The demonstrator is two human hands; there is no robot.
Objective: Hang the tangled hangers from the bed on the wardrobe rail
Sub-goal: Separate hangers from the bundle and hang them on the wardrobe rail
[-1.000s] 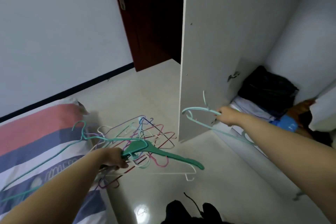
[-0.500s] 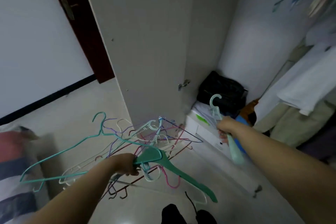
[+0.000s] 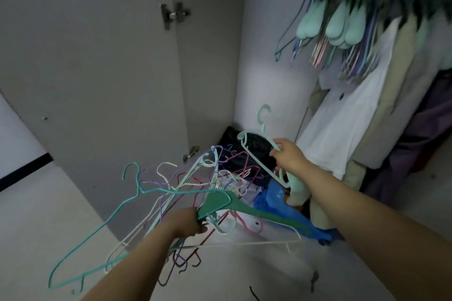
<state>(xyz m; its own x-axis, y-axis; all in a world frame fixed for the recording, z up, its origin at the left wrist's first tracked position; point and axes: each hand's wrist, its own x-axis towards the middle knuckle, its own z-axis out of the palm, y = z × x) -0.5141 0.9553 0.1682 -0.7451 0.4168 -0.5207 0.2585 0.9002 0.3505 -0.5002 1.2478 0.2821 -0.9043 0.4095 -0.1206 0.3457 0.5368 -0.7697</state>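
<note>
Lifting since earlier, right hand (image 3: 289, 156) raises mint hanger (image 3: 265, 151) higher.

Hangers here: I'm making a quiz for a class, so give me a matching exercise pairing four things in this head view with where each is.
Things:
1. tangled hangers
2. single mint hanger
3. hung hangers
4. blue bag

Places:
A. top right, above the clothes
B. in the right hand
C. low in the wardrobe
D. in the left hand

Pairs: 1-D, 2-B, 3-A, 4-C
</note>
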